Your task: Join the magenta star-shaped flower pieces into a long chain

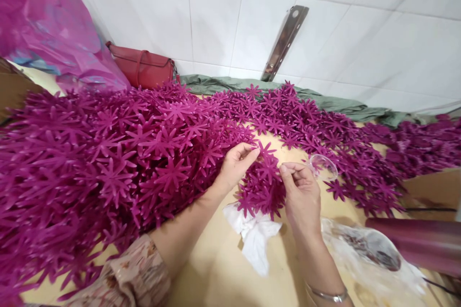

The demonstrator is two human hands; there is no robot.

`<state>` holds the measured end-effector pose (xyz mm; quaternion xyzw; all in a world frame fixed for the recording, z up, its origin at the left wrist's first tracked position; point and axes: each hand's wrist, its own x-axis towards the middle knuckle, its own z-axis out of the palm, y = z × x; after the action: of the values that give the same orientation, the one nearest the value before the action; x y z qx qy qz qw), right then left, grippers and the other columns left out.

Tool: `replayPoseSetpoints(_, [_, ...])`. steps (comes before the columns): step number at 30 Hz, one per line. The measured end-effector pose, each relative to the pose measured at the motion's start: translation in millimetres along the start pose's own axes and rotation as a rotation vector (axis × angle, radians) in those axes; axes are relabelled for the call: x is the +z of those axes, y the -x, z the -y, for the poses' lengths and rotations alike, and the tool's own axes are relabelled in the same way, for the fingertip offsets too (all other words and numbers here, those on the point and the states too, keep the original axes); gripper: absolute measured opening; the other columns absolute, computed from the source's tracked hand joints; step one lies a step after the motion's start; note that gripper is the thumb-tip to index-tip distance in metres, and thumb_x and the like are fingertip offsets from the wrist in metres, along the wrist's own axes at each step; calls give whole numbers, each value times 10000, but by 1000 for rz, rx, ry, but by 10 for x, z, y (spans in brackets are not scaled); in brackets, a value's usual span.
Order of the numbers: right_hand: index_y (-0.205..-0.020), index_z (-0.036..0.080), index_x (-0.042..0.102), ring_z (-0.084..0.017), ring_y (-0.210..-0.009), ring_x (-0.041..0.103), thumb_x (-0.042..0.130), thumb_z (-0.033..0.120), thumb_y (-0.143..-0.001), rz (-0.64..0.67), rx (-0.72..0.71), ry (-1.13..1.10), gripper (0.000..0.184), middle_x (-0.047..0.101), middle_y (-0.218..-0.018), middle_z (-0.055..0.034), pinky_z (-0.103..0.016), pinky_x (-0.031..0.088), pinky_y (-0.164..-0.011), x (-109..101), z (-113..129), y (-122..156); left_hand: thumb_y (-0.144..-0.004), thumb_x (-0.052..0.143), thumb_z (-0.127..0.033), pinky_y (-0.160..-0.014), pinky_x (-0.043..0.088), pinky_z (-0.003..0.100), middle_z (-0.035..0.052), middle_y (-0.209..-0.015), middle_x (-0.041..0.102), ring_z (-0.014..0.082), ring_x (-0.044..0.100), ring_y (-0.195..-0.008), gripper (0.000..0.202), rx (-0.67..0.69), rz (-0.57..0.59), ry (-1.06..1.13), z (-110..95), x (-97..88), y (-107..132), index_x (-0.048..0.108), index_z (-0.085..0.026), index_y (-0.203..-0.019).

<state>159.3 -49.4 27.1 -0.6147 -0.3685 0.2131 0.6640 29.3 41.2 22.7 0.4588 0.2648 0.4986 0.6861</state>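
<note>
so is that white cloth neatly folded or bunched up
Bunched up: the white cloth shows uneven creases, partly hidden by purple flower shapes.

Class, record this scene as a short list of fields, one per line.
Left hand: fingertips at a purple flower-shaped piece; grip unclear
Right hand: thumb and finger pinched; anything held is too small to tell
Between hands: small heap of such pieces
Largest pile: left side
Heap's near edge: white cloth
By the wall: red bag, metal strip

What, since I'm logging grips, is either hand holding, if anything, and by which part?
Probably a purple flower piece, by a petal tip, in the left hand; contact is unclear. Whether the right hand holds anything cannot be told.
</note>
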Motion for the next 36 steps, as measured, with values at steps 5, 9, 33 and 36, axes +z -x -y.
replayPoseSetpoints(5, [-996, 202, 693, -203, -985, 634, 697, 405, -897, -27, -135, 184, 225, 675, -1040, -60, -378, 486, -938, -26, 31, 18, -729, 850, -477, -662, 392, 224, -41, -702, 597, 72, 506, -643, 413, -26, 71, -27, 61, 16, 13, 607, -151, -802])
replayPoseSetpoints(9, [-1069, 218, 695, -218, -1067, 646, 632, 448, -952, 65, -161, 190, 265, 699, -1104, -72, -396, 494, -990, 2, 92, 63, -739, 849, -418, -653, 394, 216, -35, -717, 615, 67, 518, -636, 375, -3, 104, -64, 100, 30, 42, 594, -150, -802])
replayPoseSetpoints(33, [-969, 232, 599, -170, -857, 610, 745, 398, -874, 158, 24, -10, 241, 644, -898, -4, -315, 487, -823, 24, -38, 54, -846, 777, -409, -767, 460, 247, 22, -889, 684, 114, 579, -771, 341, -10, 272, -236, 77, -5, 85, 692, -132, -1027])
replayPoseSetpoints(36, [-963, 230, 608, -168, -849, 594, 723, 378, -892, 159, -19, 26, 201, 625, -902, -4, -309, 481, -812, 19, -26, 53, -875, 739, -425, -749, 445, 243, 11, -852, 666, 111, 559, -749, 315, -19, 282, -274, 76, -7, 83, 692, -133, -983])
